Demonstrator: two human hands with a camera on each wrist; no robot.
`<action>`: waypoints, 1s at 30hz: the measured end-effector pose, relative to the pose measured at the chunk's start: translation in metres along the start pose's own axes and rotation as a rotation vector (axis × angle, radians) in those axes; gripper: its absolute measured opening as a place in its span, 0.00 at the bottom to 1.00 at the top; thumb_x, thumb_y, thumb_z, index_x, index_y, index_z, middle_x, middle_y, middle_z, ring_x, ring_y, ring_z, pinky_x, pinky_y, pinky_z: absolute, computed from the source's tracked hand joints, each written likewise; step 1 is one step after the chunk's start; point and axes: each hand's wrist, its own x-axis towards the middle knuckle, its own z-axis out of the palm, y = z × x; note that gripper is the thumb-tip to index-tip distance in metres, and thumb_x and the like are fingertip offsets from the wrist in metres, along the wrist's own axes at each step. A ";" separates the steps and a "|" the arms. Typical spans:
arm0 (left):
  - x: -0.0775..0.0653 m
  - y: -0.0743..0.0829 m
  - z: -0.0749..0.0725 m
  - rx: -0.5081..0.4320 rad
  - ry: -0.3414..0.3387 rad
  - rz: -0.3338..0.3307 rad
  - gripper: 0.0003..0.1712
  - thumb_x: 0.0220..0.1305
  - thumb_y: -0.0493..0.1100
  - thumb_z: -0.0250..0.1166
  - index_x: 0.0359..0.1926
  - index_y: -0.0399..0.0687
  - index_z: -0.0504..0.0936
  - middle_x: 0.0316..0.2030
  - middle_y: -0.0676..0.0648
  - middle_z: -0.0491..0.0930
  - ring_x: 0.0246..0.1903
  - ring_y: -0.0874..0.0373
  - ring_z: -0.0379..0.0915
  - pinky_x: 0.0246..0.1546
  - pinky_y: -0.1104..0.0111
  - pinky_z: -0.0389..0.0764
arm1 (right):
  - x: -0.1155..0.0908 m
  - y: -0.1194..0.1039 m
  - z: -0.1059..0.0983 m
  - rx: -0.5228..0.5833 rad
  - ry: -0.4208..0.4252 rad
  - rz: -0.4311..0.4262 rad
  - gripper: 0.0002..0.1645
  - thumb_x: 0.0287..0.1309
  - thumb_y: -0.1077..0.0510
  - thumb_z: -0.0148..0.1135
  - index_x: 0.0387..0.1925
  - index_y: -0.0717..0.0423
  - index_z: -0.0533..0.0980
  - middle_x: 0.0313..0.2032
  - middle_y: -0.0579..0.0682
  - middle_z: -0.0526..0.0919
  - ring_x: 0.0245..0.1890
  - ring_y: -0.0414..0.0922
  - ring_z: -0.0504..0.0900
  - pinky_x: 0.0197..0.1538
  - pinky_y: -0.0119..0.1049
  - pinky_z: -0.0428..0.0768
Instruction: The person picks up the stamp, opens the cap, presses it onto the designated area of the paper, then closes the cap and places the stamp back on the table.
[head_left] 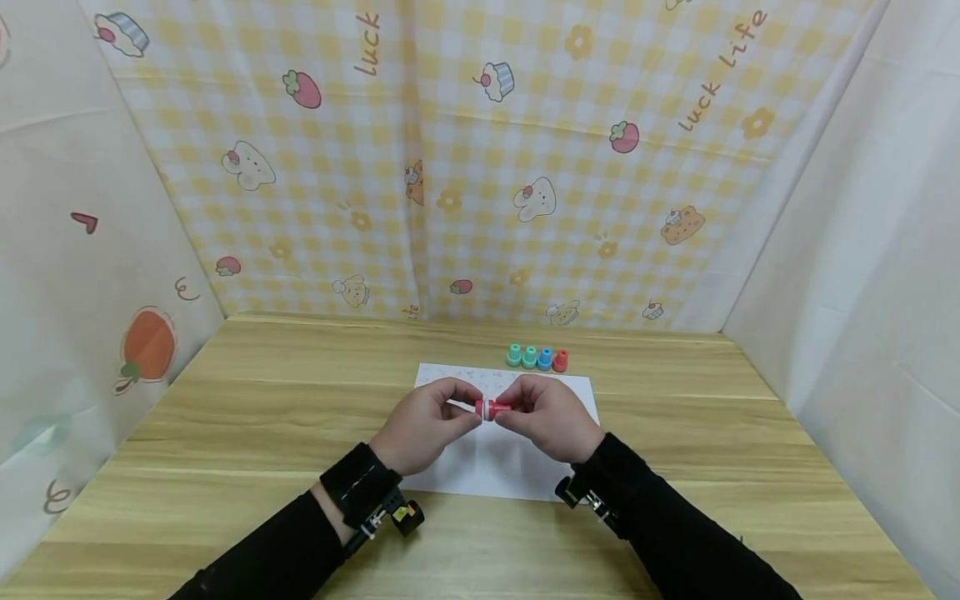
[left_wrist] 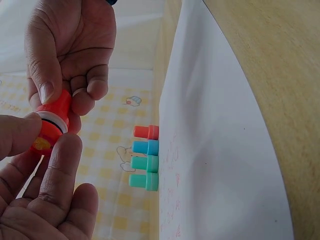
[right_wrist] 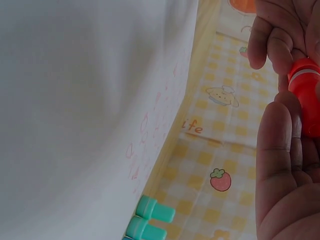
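Above the white paper [head_left: 510, 454], both hands hold a small red toy stamp [head_left: 498, 409] sideways between them. My left hand [head_left: 427, 425] pinches its red cap end [left_wrist: 44, 141], which bears a yellow picture in the left wrist view. With thumb and fingers my right hand [head_left: 553, 421] grips the narrower handle end [right_wrist: 311, 107]. A white ring [left_wrist: 54, 118] shows between the two red parts, with a dark line beside it. Faint small red marks [right_wrist: 145, 122] run along the paper's far side.
Past the paper's far edge several more stamps stand in a row: two green ones [head_left: 513, 356], a blue one [head_left: 545, 359] and a red one [head_left: 561, 361]. The wooden table [head_left: 300, 400] ends at a yellow checked curtain [head_left: 465, 167], with pale curtains at both sides.
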 end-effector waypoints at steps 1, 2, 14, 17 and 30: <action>0.000 0.000 0.000 0.000 -0.001 -0.001 0.11 0.71 0.40 0.70 0.52 0.49 0.85 0.49 0.50 0.86 0.43 0.60 0.87 0.47 0.63 0.87 | 0.000 0.000 0.000 -0.002 -0.001 -0.001 0.04 0.63 0.63 0.72 0.39 0.57 0.84 0.33 0.48 0.88 0.34 0.41 0.81 0.35 0.29 0.78; 0.000 0.001 0.000 0.000 -0.001 -0.001 0.10 0.71 0.40 0.70 0.52 0.49 0.85 0.49 0.50 0.86 0.43 0.60 0.87 0.47 0.63 0.87 | 0.000 0.000 0.000 -0.003 0.000 -0.003 0.04 0.63 0.63 0.72 0.39 0.57 0.84 0.33 0.48 0.88 0.34 0.41 0.81 0.35 0.29 0.78; 0.000 0.001 0.001 0.018 -0.010 -0.009 0.11 0.70 0.42 0.71 0.52 0.50 0.85 0.49 0.50 0.87 0.42 0.61 0.87 0.46 0.64 0.86 | -0.002 0.002 0.002 -0.007 0.006 -0.012 0.04 0.63 0.63 0.73 0.39 0.57 0.85 0.33 0.48 0.88 0.33 0.41 0.81 0.35 0.29 0.79; -0.001 0.001 0.001 0.023 -0.012 -0.014 0.11 0.70 0.42 0.71 0.52 0.50 0.85 0.48 0.50 0.87 0.42 0.61 0.87 0.45 0.64 0.86 | -0.002 0.001 0.003 -0.007 0.003 -0.012 0.04 0.63 0.63 0.73 0.39 0.57 0.85 0.33 0.48 0.88 0.33 0.41 0.80 0.35 0.29 0.78; -0.001 0.001 0.002 0.026 -0.022 -0.006 0.11 0.70 0.42 0.72 0.51 0.49 0.85 0.47 0.50 0.87 0.41 0.61 0.86 0.45 0.65 0.87 | -0.003 0.001 0.007 -0.004 0.002 0.006 0.04 0.63 0.62 0.73 0.39 0.57 0.85 0.32 0.48 0.88 0.33 0.42 0.80 0.35 0.29 0.78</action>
